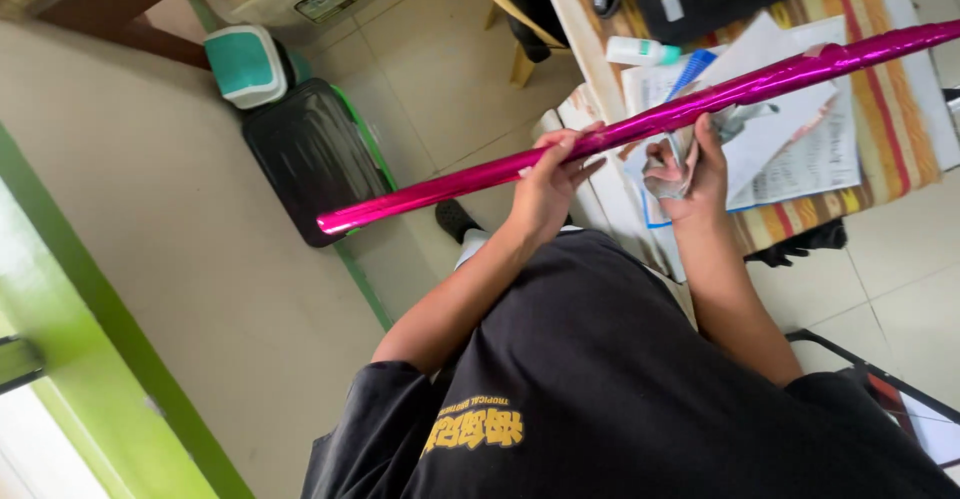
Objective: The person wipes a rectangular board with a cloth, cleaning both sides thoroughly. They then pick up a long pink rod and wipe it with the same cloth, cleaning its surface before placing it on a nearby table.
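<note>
Shiny magenta roll [640, 124] in both hands

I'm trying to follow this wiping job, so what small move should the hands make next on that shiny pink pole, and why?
Probably slide the right hand, with its crumpled grey cloth against the pink pole, farther along the pole toward the table end. The left hand already steadies the pole beside it, and the long stretch beyond the cloth looks unreached.

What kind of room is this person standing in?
Probably a home or small office room. A table with a striped cloth holds loose papers, a lidded bin stands on the tiled floor, and a green door frame edges the wall.
</note>
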